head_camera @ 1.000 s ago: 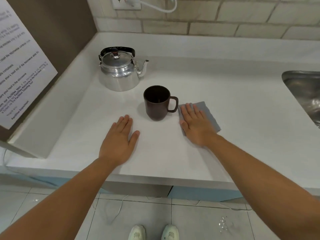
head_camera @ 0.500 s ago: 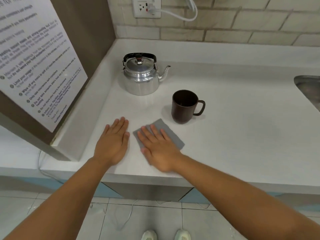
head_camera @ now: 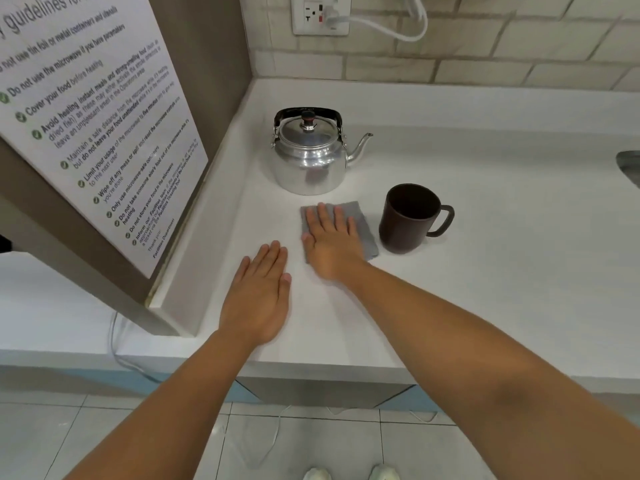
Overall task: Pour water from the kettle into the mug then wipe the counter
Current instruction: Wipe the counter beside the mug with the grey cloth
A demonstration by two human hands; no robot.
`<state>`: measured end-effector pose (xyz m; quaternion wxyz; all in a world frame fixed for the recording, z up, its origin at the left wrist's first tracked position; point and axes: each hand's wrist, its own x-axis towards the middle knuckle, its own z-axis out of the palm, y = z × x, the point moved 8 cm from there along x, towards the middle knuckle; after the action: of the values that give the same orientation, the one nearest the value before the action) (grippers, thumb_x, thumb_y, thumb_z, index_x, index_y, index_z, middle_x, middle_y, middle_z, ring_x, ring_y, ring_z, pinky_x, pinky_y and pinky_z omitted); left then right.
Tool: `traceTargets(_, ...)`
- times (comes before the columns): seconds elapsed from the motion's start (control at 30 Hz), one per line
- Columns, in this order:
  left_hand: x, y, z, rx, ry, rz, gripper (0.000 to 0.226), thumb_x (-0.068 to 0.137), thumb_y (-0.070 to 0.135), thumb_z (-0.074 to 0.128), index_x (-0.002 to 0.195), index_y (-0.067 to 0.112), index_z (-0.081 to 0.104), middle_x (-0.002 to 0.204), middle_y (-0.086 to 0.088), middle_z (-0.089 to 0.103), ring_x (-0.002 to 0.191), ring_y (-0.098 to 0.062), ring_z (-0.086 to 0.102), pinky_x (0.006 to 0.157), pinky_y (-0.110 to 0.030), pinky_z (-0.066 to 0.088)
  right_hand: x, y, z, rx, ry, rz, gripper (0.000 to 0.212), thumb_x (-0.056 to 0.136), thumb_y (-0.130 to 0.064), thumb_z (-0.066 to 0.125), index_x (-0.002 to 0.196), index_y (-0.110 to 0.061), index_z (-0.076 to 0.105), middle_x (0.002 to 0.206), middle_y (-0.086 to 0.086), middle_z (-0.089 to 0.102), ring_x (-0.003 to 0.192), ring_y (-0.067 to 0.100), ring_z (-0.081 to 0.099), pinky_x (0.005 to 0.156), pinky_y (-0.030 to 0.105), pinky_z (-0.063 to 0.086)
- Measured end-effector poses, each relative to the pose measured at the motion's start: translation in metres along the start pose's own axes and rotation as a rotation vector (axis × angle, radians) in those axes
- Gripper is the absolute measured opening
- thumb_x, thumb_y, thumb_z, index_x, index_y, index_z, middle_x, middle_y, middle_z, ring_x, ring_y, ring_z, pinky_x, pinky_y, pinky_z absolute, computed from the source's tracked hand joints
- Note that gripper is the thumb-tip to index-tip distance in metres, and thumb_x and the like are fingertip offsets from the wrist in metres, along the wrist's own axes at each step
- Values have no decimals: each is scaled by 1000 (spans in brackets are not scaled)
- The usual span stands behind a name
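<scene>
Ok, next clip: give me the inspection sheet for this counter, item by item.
Surface: white counter, no puddle or stain visible.
Job's things: metal kettle upright, lid on, spout pointing right; dark mug upright in front of it to the right, handle to the right, contents not discernible; grey cloth flat between them.
Clutter: nothing seen.
Hands: left hand flat on the bare counter, holding nothing; right hand pressed flat on the cloth.
Cables: white cord plugged into the wall socket; thin white cable hanging below the counter edge.
Surroundings: microwave guidelines poster at left, sink edge at right, tiled wall.
</scene>
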<state>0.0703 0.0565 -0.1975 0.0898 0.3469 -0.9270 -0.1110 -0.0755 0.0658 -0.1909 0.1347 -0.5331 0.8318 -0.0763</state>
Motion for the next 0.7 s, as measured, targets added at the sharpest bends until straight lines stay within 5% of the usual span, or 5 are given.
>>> traceTargets(0.23, -2, 1, -2, -76, -12, -5, 50, 103, 29, 17, 152, 16, 17, 161, 0, 14, 147, -12, 5, 117, -29, -5, -77, -33, 29, 100, -10, -30, 57, 101, -38, 13, 148, -21, -14, 158, 2, -19, 143, 23, -24, 110, 38, -21)
traceTargets(0.4, -6, 14, -23, -215, 64, -7, 51, 104, 33, 16, 149, 12, 26, 159, -5, 21, 147, -16, 10, 116, -29, -7, -106, -23, -4, 549, 56, -56, 52, 103, -31, 23, 150, -16, 6, 161, 1, 4, 147, 19, -4, 118, 31, -2)
traceTargets(0.57, -1, 87, -5, -139, -100, 167, 60, 100, 53, 12, 153, 25, 8, 162, 1, 1, 147, -17, -7, 113, -31, -10, -159, 52, -50, 324, 281, -66, 45, 101, -34, 32, 143, -19, 38, 151, 0, 39, 144, 18, 22, 113, 26, 16)
traceTargets(0.7, -3, 95, 25, 100, -255, 140, 63, 98, 57, 10, 147, 30, -18, 159, 0, -22, 143, -21, -25, 114, -41, -18, -181, 101, -44, 63, 141, 3, 55, 100, -40, 29, 150, -18, 19, 159, 0, 16, 147, 21, 4, 119, 38, 7)
